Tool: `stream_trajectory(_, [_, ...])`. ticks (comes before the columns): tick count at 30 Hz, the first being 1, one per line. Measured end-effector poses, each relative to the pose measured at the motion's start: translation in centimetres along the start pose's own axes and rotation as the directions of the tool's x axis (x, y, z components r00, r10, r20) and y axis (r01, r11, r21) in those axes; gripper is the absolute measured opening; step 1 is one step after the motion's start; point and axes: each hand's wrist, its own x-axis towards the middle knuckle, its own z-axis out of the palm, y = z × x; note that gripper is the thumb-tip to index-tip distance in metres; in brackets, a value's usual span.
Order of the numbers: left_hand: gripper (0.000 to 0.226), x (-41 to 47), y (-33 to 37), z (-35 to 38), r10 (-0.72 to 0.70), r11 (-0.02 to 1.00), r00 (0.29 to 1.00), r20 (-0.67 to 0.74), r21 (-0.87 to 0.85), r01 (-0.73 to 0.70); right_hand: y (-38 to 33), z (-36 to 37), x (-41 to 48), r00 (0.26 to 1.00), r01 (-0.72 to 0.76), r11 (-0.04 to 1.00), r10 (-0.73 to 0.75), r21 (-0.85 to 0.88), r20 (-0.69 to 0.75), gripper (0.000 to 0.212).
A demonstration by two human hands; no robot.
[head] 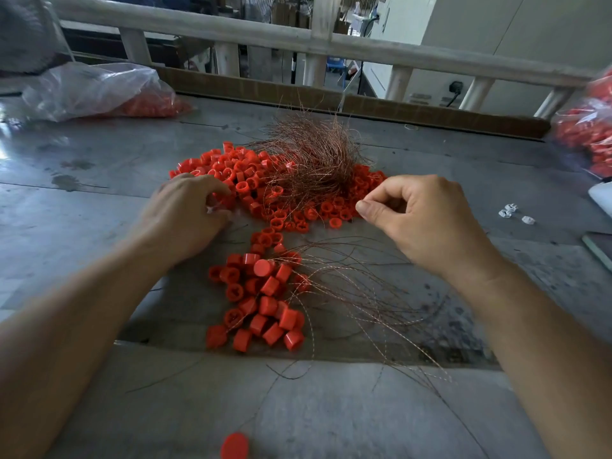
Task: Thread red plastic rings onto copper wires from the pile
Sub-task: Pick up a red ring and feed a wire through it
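A loose pile of red plastic rings (241, 173) lies mid-table, with a tangled bundle of copper wires (314, 154) on top of it. My left hand (185, 213) rests at the pile's left edge, its curled, blurred fingers closing on a red ring (222, 201). At the pile's right edge, my right hand (420, 220) presses thumb and forefinger together in a pinch on a thin copper wire. Nearer me lies a cluster of red rings on wires (265, 303), whose strands (371, 293) fan out to the right.
A clear bag of red rings (99, 91) lies at the back left and another bag (586, 134) at the right edge. Small white parts (513, 213) sit on the right. One red cap (235, 445) lies near the front edge. A wooden rail (298, 38) runs behind the table.
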Motion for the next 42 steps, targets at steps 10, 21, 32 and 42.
stream_trajectory(10, [0.015,0.0,0.5,-0.5,-0.046,0.989,0.993,-0.109,-0.143,0.031,0.8,0.6,0.4,0.994,-0.073,0.992,0.081,-0.107,0.075,0.018])
stream_trajectory(21, [0.013,-2.3,2.9,-2.1,-0.010,0.917,0.992,-0.122,-0.397,-0.040,2.4,1.9,1.3,0.993,-0.096,0.985,0.105,-0.142,0.061,0.006])
stream_trajectory(32, [0.024,-2.2,3.3,-2.9,-0.136,0.718,0.987,-0.086,-0.695,0.038,1.1,3.3,1.9,0.992,0.076,0.997,-0.076,0.005,0.102,0.043])
stream_trajectory(42, [0.011,-2.3,3.5,-3.4,-0.157,0.451,0.986,0.063,-0.883,0.128,0.9,3.1,2.0,0.985,0.102,0.994,-0.095,0.046,-0.141,0.021])
